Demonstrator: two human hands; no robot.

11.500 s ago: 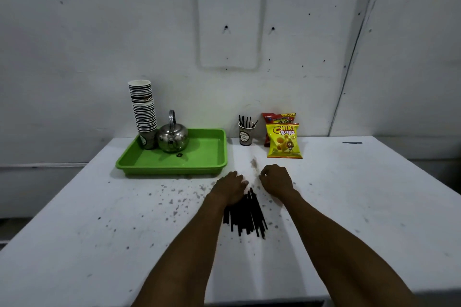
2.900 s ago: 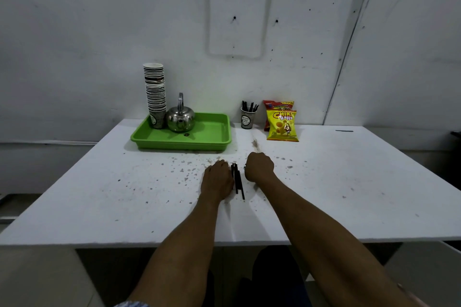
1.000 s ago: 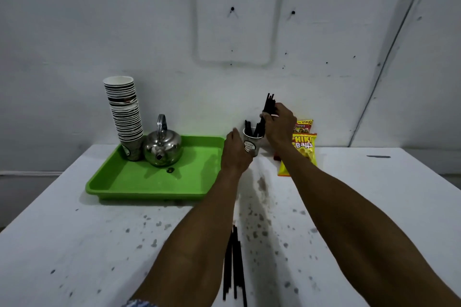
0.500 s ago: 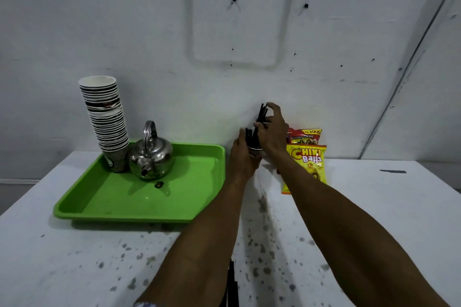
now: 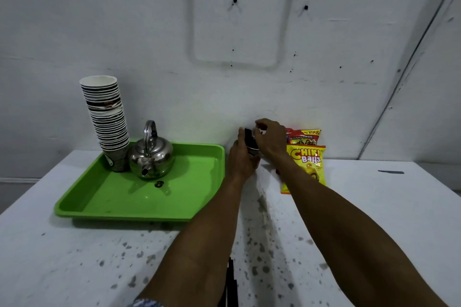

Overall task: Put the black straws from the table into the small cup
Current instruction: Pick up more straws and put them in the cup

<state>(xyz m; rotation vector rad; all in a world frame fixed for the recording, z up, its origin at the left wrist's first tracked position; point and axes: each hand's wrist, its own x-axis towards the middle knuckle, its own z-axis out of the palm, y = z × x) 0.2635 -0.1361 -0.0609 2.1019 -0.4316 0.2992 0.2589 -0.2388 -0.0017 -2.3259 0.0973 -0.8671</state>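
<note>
black straws (image 5: 248, 137) in small cup (image 5: 252, 154) | both hands (image 5: 240, 157) around | wall behind

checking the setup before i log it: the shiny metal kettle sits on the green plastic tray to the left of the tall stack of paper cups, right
Not quite. The head view shows the shiny metal kettle on the green plastic tray, but it stands to the right of the tall stack of paper cups, not to the left.

Both forearms bare, sleeveless to frame edge; blue-white patterned band (image 5: 147, 303) at left wrist.
</note>
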